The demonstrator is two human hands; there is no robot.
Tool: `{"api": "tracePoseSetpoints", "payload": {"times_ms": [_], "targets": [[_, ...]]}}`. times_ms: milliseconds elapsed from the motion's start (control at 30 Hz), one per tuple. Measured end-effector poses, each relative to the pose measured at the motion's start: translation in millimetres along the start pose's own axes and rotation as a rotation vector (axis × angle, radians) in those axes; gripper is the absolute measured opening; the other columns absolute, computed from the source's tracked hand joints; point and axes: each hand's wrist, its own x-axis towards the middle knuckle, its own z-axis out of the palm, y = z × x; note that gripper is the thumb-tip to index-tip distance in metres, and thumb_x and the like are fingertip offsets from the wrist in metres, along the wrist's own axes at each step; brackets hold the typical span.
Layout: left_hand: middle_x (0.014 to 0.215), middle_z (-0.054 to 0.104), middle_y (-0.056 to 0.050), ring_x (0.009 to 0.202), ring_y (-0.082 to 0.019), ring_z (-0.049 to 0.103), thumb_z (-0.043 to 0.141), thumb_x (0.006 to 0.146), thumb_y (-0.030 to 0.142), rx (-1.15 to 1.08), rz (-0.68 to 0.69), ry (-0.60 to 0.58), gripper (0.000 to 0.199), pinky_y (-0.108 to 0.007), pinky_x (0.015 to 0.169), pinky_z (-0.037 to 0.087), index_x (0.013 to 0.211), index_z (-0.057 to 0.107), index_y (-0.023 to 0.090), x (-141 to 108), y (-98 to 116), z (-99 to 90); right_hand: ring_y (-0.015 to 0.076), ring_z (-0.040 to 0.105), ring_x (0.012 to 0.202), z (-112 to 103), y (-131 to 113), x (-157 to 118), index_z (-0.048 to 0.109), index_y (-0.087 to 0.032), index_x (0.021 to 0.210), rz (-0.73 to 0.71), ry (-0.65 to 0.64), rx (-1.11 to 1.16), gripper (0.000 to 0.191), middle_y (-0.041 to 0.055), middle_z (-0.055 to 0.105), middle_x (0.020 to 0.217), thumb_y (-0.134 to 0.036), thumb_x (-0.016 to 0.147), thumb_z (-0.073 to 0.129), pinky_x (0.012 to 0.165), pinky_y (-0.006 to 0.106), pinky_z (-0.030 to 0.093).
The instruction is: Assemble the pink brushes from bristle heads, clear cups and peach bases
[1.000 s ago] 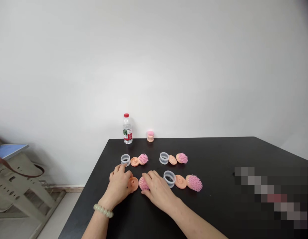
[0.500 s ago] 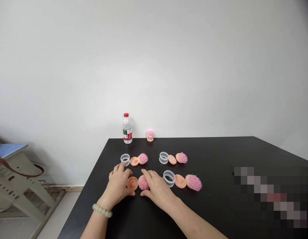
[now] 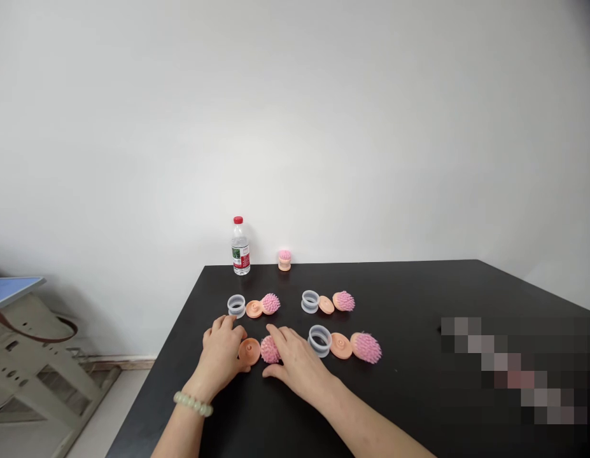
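My left hand (image 3: 221, 351) is low over the table at the left, palm down, fingers curved and apart. Its thumb and index finger flank the left side of an orange disc (image 3: 249, 351) with a small central nub; what lies under the palm is hidden. My right hand (image 3: 302, 362) arches beside a pink-bristled brush head (image 3: 270, 349), its thumb and index finger spread on either side and partly covering it. To its right lie a clear ring (image 3: 319, 341), another orange disc (image 3: 341, 345) and a larger-looking bristled head (image 3: 366, 348).
Farther back lie two similar rows, with clear rings (image 3: 236, 306) (image 3: 310, 301), discs and bristled heads. A water bottle (image 3: 240, 248) and an assembled brush (image 3: 284, 260) stand at the black table's (image 3: 400, 286) wall edge. A pixelated patch covers the right side.
The whole view has shifted slightly, so everything appears a little farther left. My left hand has eased slightly left from the disc; my right hand stays by the bristled head.
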Motion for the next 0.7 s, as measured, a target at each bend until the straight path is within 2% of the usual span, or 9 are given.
{"api": "tracePoseSetpoints", "payload": {"times_ms": [167, 333, 433, 533, 633, 700], "targets": [[0.141, 0.056, -0.013, 0.138, -0.038, 0.041, 0.087, 0.055, 0.028, -0.07, -0.016, 0.023, 0.058, -0.052, 0.101, 0.041, 0.11, 0.069, 0.026, 0, -5, 0.8, 0.0344, 0.066, 0.11, 0, -1, -1, 0.047, -0.015, 0.141, -0.008, 0.048, -0.055, 0.087, 0.0159, 0.067, 0.116, -0.035, 0.069, 0.09, 0.09, 0.047, 0.059], [0.138, 0.057, -0.012, 0.125, -0.037, 0.052, 0.073, 0.072, 0.045, -0.178, -0.03, 0.097, 0.05, -0.05, 0.095, 0.045, 0.117, 0.064, 0.025, 3, -13, 1.3, 0.0347, 0.065, 0.107, -8, -5, -5, 0.045, -0.015, 0.143, -0.065, 0.135, -0.148, 0.085, 0.0161, 0.067, 0.117, -0.041, 0.072, 0.086, 0.08, 0.047, 0.061], [0.135, 0.058, -0.013, 0.119, -0.036, 0.055, 0.059, 0.083, 0.051, -0.235, -0.033, 0.184, 0.045, -0.05, 0.094, 0.046, 0.117, 0.062, 0.022, 6, -14, 0.2, 0.0338, 0.064, 0.109, -19, -5, -8, 0.046, -0.015, 0.141, -0.113, 0.199, -0.132, 0.071, 0.0158, 0.067, 0.12, -0.042, 0.083, 0.077, 0.077, 0.046, 0.061], [0.132, 0.058, -0.013, 0.114, -0.033, 0.059, 0.051, 0.088, 0.056, -0.297, -0.026, 0.273, 0.046, -0.047, 0.093, 0.048, 0.117, 0.061, 0.021, 6, -14, -2.5, 0.0311, 0.064, 0.11, -34, 3, -10, 0.055, -0.018, 0.133, -0.109, 0.281, -0.054, 0.046, 0.0135, 0.068, 0.12, -0.038, 0.093, 0.065, 0.078, 0.044, 0.06], [0.128, 0.06, -0.012, 0.11, -0.032, 0.061, 0.049, 0.088, 0.06, -0.384, -0.03, 0.377, 0.049, -0.046, 0.089, 0.051, 0.116, 0.061, 0.022, 4, -12, -5.3, 0.029, 0.064, 0.11, -49, 20, -8, 0.062, -0.02, 0.123, -0.061, 0.376, 0.031, 0.031, 0.0117, 0.069, 0.118, -0.031, 0.093, 0.063, 0.087, 0.043, 0.057], [0.123, 0.063, -0.011, 0.107, -0.033, 0.061, 0.053, 0.086, 0.061, -0.457, -0.018, 0.463, 0.047, -0.045, 0.083, 0.053, 0.114, 0.062, 0.023, 1, -10, -6.1, 0.0282, 0.065, 0.109, -60, 33, -4, 0.064, -0.018, 0.12, -0.012, 0.388, 0.048, 0.028, 0.0116, 0.07, 0.117, -0.027, 0.093, 0.063, 0.092, 0.043, 0.054]]}}
